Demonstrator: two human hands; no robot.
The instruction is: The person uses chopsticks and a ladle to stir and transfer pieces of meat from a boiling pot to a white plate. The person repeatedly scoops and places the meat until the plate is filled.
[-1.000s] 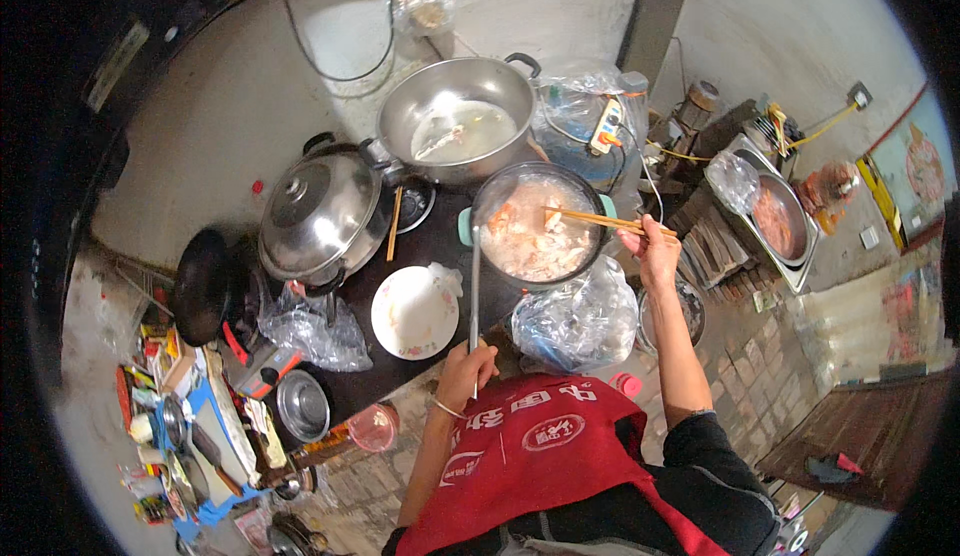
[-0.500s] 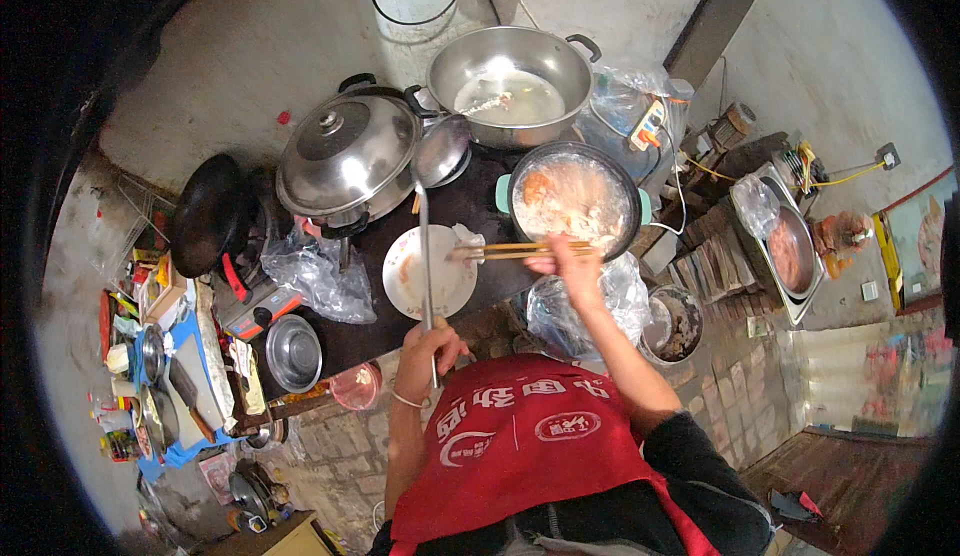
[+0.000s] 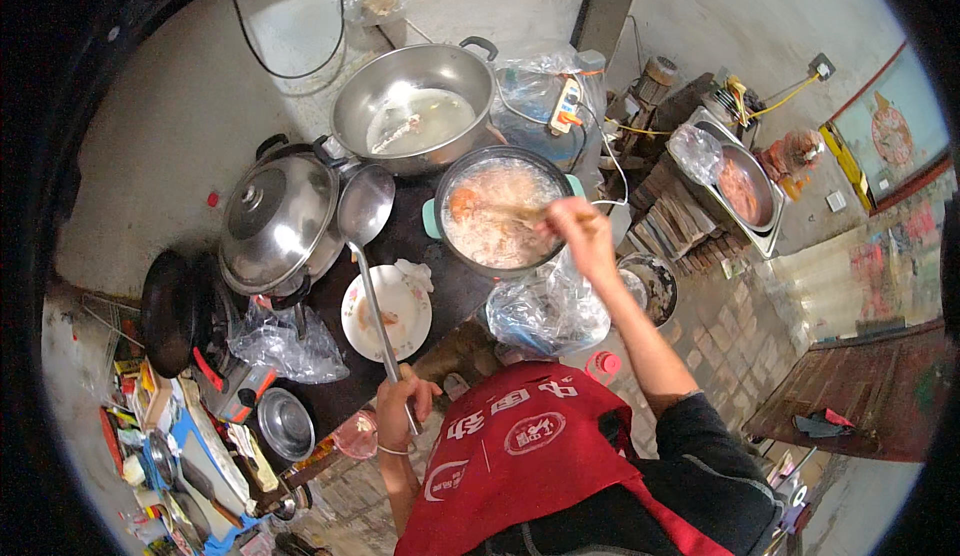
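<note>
Head view | wrapping fingers of left hand around handle of ladle, holding bowl beside lidded pan, seemingly for clearance from green-handled pot | grasping blurred chopsticks in right hand, reaching over food inside that pot, probably using their length against heat | showing plate beneath ladle, perhaps placed within easy reach

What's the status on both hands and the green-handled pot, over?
Left hand gripping ladle. Right hand at green-handled pot, chopsticks blurred, over or in the food. In the way: ladle crossing above white plate.
</note>
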